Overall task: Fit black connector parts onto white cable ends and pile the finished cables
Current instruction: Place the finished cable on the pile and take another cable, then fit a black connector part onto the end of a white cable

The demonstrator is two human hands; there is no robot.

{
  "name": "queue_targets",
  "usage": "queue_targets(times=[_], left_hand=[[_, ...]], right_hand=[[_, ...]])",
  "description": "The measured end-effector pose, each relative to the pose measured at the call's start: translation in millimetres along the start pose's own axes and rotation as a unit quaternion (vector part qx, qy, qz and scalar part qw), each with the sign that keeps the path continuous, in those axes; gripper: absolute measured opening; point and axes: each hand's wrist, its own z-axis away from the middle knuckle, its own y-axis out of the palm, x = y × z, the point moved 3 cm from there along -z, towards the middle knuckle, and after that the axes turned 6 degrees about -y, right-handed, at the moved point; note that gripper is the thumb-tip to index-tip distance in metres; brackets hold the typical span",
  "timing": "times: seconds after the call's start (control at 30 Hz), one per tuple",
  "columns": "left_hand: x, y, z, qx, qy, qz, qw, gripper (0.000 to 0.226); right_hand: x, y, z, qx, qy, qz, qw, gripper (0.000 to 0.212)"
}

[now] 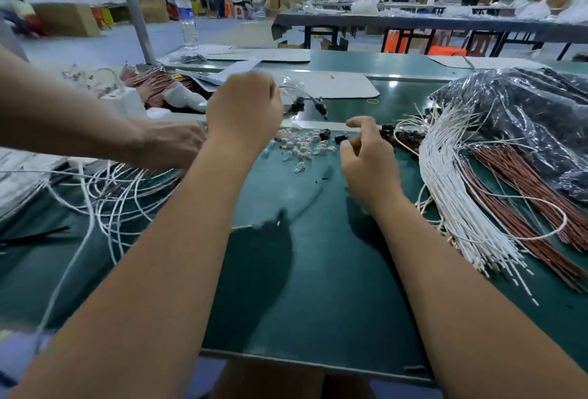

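My left hand [245, 109] is raised over the green table [318, 287], seen from the back with its fingers curled. A thin white cable [302, 93] runs out of the fist to a black connector [321, 109]. My right hand [366, 156] hovers lower with loosely curled fingers, the index stretched forward, and holds nothing I can see. Just left of its thumb lie loose black connector parts [339, 139]. A thick bundle of white cables [445, 191] fans out at the right. Tangled white cables [121, 195] lie at the left.
Another person's hand [171, 144] reaches in from the left over the tangled cables. Small clear parts [302, 147] are scattered between my hands. Brown cables [525, 195] and a dark plastic bag [525, 112] fill the right side. A water bottle [187, 19] stands at the back.
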Motion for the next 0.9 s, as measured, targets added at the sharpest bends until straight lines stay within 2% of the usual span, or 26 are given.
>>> queue_targets(times=[0.13, 0.23, 0.37, 0.43, 0.53, 0.67, 0.8, 0.9], left_hand=[[24, -22, -13, -0.007, 0.018, -0.041, 0.999, 0.025], [38, -19, -8, -0.002, 0.006, -0.050, 0.999, 0.027], [62, -7, 2, -0.037, 0.019, -0.064, 0.997, 0.024], [78, 2, 8, -0.007, 0.014, -0.125, 0.992, 0.020], [90, 15, 21, 0.094, 0.001, -0.241, 0.966, 0.019], [67, 21, 25, 0.111, 0.035, -0.329, 0.937, 0.029], [19, 26, 23, 0.083, 0.070, -0.252, 0.962, 0.034], [-28, 40, 29, 0.123, 0.100, -0.157, 0.975, 0.033]], right_hand=[[-2, 1, 0, 0.018, 0.009, 0.005, 1.000, 0.027], [-3, 0, 1, 0.023, 0.019, 0.004, 1.000, 0.026], [-5, -2, 3, 0.022, 0.022, 0.002, 1.000, 0.026], [-6, -2, 3, 0.021, 0.027, -0.005, 0.999, 0.026], [-8, -3, 3, 0.023, 0.032, -0.009, 0.999, 0.022], [-7, -6, 3, 0.036, 0.031, 0.013, 0.999, 0.017], [-10, -18, -3, 0.028, 0.028, 0.133, 0.990, 0.016], [-21, -36, -8, 0.019, 0.052, 0.254, 0.966, 0.023]])
